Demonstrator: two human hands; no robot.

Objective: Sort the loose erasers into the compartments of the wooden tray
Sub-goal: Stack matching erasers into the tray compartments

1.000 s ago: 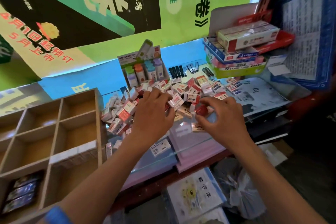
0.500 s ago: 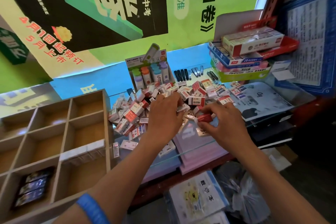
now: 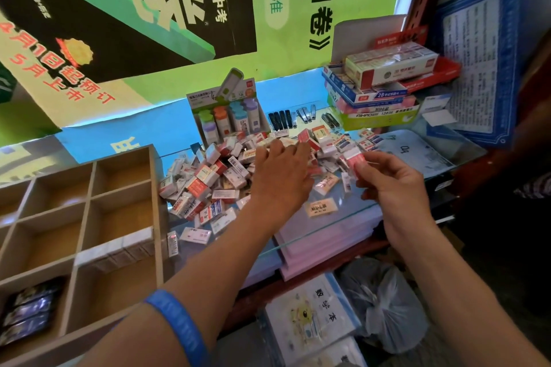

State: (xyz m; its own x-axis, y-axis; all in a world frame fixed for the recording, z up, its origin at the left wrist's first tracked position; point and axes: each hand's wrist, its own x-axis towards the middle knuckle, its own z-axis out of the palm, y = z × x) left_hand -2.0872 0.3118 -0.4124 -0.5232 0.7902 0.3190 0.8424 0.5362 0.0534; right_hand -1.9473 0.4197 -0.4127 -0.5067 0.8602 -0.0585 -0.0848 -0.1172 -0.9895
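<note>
Starting from the left, the light wooden tray with its grid of square compartments [image 3: 89, 199] is mostly bare: one near cell holds a row of white-wrapped erasers [image 3: 119, 249], and another at the bottom left holds a few dark packets [image 3: 28, 311]. Just right of it on the glass counter [image 3: 328, 232] is the messy pile of small red-and-white boxed erasers [image 3: 208, 185], way too many to count, dozens easily. The left hand [image 3: 280, 176] is reaching over the pile with fingers straight and slightly spread, touching the top, not gripping anything as far as I can tell. The right hand [image 3: 393, 182] pinches one pinkish-red wrapped eraser [image 3: 356, 159] between thumb and fingertips, long axis running roughly left-right. That eraser sits well right of the tray, so I'd guess the left hand is closer for the drop-off.
</note>
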